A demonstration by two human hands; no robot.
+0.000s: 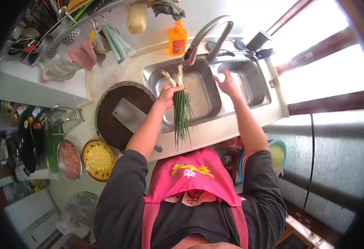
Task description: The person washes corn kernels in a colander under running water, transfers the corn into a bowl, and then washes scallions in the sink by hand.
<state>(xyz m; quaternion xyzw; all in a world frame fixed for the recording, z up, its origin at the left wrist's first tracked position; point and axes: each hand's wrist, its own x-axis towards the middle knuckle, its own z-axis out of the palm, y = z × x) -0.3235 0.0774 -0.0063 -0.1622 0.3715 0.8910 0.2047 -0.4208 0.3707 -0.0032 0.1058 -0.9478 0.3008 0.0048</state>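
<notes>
My left hand [166,98] is closed around a bunch of green onions [182,111]. Their white, rooty ends point up toward the faucet [190,54], and the green leaves hang down over the sink's front edge. The left basin of the steel sink [209,106] lies behind the bunch. Over the right basin, near the divider, my right hand [227,84] is open with fingers apart and nothing in it. Whether water runs from the faucet I cannot tell.
Left of the sink, a cleaver [130,115] lies on a round chopping board [109,110]. Nearby are a bowl of minced meat [69,159] and a yellow bowl of corn-like kernels [99,159]. An orange soap bottle [177,39] stands behind the sink. Cloths [116,41] hang at the upper left.
</notes>
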